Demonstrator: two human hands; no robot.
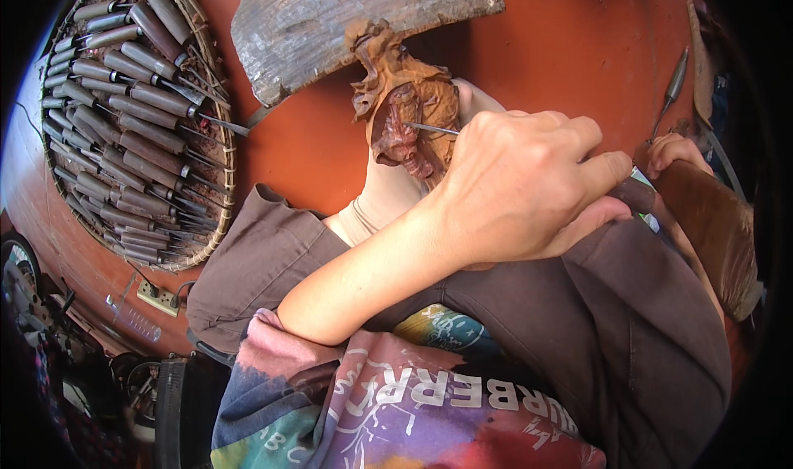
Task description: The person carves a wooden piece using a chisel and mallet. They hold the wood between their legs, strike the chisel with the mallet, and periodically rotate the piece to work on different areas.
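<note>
A reddish-brown wood carving (402,130) with rough, hollowed shapes stands between my feet, leaning by a grey wooden board. My left hand (529,184) reaches across from the left, its fingers wrapped round a carving chisel (436,128). The thin metal blade points left, with its tip at the carving's hollow; the dark handle sticks out to the right past my fingers. At the right my right hand (679,152) is closed over the far end of a brown wooden mallet (702,229). Part of its grip is hidden.
A round woven basket (216,64) at the left holds many dark-handled chisels (149,109). A worn half-round board (330,39) lies ahead on the red floor (570,47). Another chisel (677,76) lies at the far right. A power strip (157,297) sits below the basket.
</note>
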